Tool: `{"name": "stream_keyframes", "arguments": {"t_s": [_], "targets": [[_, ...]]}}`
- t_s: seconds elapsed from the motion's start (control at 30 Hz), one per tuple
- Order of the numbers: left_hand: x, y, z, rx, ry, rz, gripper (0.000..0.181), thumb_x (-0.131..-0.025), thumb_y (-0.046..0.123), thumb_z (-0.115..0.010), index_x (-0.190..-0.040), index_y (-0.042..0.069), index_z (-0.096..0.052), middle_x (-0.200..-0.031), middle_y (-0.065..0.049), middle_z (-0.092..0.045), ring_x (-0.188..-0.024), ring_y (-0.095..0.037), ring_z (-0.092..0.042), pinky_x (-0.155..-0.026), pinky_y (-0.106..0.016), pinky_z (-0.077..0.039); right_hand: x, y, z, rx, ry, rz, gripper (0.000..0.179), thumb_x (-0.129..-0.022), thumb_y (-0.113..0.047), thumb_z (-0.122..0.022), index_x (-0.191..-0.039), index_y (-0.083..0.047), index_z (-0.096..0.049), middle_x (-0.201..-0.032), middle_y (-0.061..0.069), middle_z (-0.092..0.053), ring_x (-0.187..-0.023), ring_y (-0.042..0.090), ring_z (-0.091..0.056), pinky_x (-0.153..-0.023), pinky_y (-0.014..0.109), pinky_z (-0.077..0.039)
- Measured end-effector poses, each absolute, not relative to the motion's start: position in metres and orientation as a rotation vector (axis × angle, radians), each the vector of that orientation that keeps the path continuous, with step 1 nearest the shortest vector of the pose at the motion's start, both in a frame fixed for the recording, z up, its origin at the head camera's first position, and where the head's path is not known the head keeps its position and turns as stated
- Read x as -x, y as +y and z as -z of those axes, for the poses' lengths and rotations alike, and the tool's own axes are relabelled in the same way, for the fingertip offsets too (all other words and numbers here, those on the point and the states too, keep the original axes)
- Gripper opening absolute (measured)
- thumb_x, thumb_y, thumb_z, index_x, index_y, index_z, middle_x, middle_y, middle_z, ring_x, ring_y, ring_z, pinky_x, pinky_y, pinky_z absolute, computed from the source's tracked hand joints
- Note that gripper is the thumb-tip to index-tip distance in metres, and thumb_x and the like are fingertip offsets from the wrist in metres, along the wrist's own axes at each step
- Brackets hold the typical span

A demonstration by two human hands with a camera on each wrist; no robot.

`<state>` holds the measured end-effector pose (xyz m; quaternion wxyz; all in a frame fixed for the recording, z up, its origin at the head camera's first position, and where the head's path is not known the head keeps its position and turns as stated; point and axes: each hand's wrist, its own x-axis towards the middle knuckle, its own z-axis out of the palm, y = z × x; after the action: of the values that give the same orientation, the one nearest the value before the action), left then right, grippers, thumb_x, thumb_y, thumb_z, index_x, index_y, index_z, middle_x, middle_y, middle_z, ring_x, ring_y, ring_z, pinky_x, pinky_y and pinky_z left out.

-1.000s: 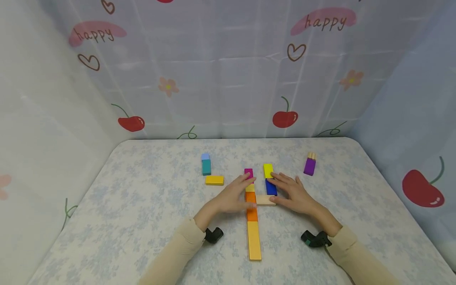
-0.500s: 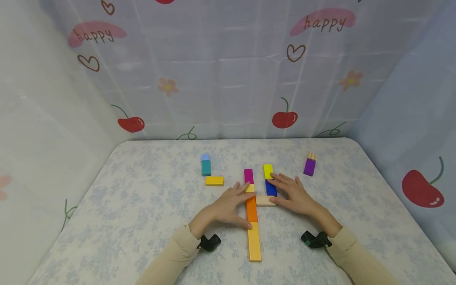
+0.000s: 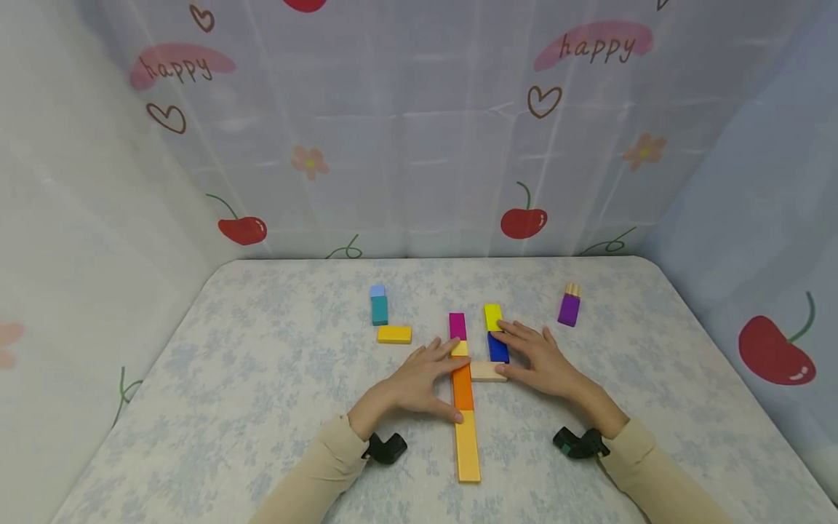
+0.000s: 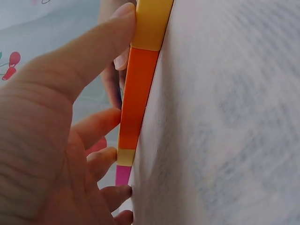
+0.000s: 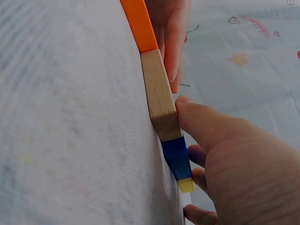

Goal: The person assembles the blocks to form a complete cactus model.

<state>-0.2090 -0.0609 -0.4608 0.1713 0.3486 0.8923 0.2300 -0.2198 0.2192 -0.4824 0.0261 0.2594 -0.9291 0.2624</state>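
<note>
A line of flat wooden blocks lies on the table: a magenta block (image 3: 457,325), a small pale yellow block (image 3: 461,349), an orange block (image 3: 463,393) and a long yellow-orange block (image 3: 468,455). With fingers spread, my left hand (image 3: 415,382) touches this line, its thumb on the yellow-orange block and its fingertips around the orange and pale yellow ones. A plain wood block (image 3: 484,372) juts right from the orange block. Beyond it lie a blue block (image 3: 498,349) and a bright yellow block (image 3: 493,316). My right hand (image 3: 542,362) rests its thumb on the plain block, fingertips on the other two.
Back left lie a yellow block (image 3: 394,335), a teal block (image 3: 380,311) and a light blue block (image 3: 377,290). At the back right is a purple block (image 3: 569,310) with small pale pieces (image 3: 572,289) at its far end. A printed curtain (image 3: 419,145) hangs behind the table.
My left hand has slid toward me along the line and spread its thumb from the orange block to the yellow-orange one, uncovering the magenta block. My right hand stays in place.
</note>
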Motion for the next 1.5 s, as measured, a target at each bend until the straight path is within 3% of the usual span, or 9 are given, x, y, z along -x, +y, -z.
{"name": "stream_keyframes", "arguments": {"t_s": [0.57, 0.8, 1.13, 1.33, 1.5], "targets": [[0.210, -0.062, 0.466, -0.999, 2.545, -0.672, 0.090, -0.074, 0.059, -0.077, -0.150, 0.029, -0.040, -0.166, 0.002, -0.013, -0.153, -0.031, -0.006, -0.121, -0.056, -0.009, 0.220, 0.219, 0.473, -0.745, -2.919, -0.867, 0.062, -0.089, -0.042, -0.069, -0.142, -0.014, -0.053, -0.155, 0.014, -0.038, -0.143, 0.041, -0.032, -0.105, 0.080, -0.007], [0.210, -0.062, 0.466, -1.000, 2.544, -0.680, 0.090, -0.074, 0.058, -0.078, -0.150, 0.029, -0.040, -0.166, 0.002, -0.012, -0.153, -0.031, -0.005, -0.122, -0.054, -0.007, 0.234, 0.243, 0.458, -0.571, -2.776, -0.862, 0.062, -0.088, -0.028, -0.073, -0.141, -0.004, -0.051, -0.151, 0.020, -0.041, -0.136, 0.042, -0.037, -0.105, 0.067, -0.033], [0.208, -0.062, 0.465, -0.996, 2.542, -0.679, 0.090, -0.073, 0.057, -0.079, -0.150, 0.028, -0.041, -0.166, 0.002, -0.012, -0.153, -0.030, -0.005, -0.122, -0.054, -0.008, 0.258, 0.300, 0.452, -0.302, -2.735, -0.928, 0.067, -0.083, -0.016, -0.078, -0.138, 0.006, -0.048, -0.137, 0.031, -0.042, -0.123, 0.051, -0.041, -0.098, 0.068, -0.036], [0.208, -0.063, 0.466, -0.997, 2.541, -0.684, 0.090, -0.074, 0.057, -0.079, -0.150, 0.029, -0.040, -0.166, 0.003, -0.012, -0.153, -0.029, -0.005, -0.122, -0.054, -0.007, 0.268, 0.319, 0.458, -0.148, -2.859, -1.082, 0.074, -0.086, -0.025, -0.077, -0.144, 0.004, -0.042, -0.140, 0.031, -0.039, -0.121, 0.050, -0.046, -0.088, 0.062, -0.048], [0.209, -0.063, 0.466, -0.993, 2.543, -0.685, 0.090, -0.074, 0.057, -0.078, -0.151, 0.030, -0.040, -0.166, 0.004, -0.011, -0.153, -0.028, -0.004, -0.122, -0.053, -0.007, 0.272, 0.324, 0.464, -0.084, -2.915, -1.136, 0.076, -0.087, -0.030, -0.075, -0.144, 0.005, -0.041, -0.139, 0.032, -0.039, -0.122, 0.049, -0.046, -0.092, 0.060, -0.047]]}}
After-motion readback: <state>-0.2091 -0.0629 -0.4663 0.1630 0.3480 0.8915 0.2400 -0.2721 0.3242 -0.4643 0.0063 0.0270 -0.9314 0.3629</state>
